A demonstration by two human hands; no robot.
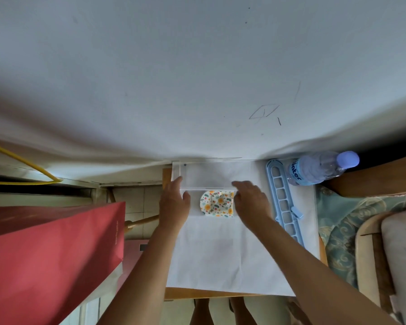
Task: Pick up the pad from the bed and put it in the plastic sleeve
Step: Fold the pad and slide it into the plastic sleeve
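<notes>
The pad (217,204), a small white piece with orange flowers and green leaves, lies flat on the white-covered table (220,254) between my hands. It sits within the outline of the clear plastic sleeve (206,177), which stretches from the pad toward the bed's edge. My left hand (174,200) grips the sleeve's left edge, thumb on top. My right hand (251,198) holds the sleeve's right edge, its thumb touching the pad's right side. The sleeve is almost invisible, so I cannot tell how deep the pad sits in it.
The white bed sheet (197,90) fills the far half of the view. A light blue plastic hanger strip (284,205) and a lying water bottle (321,168) are right of my right hand. A red paper bag (52,254) stands at the left, and a patterned chair (342,231) at the right.
</notes>
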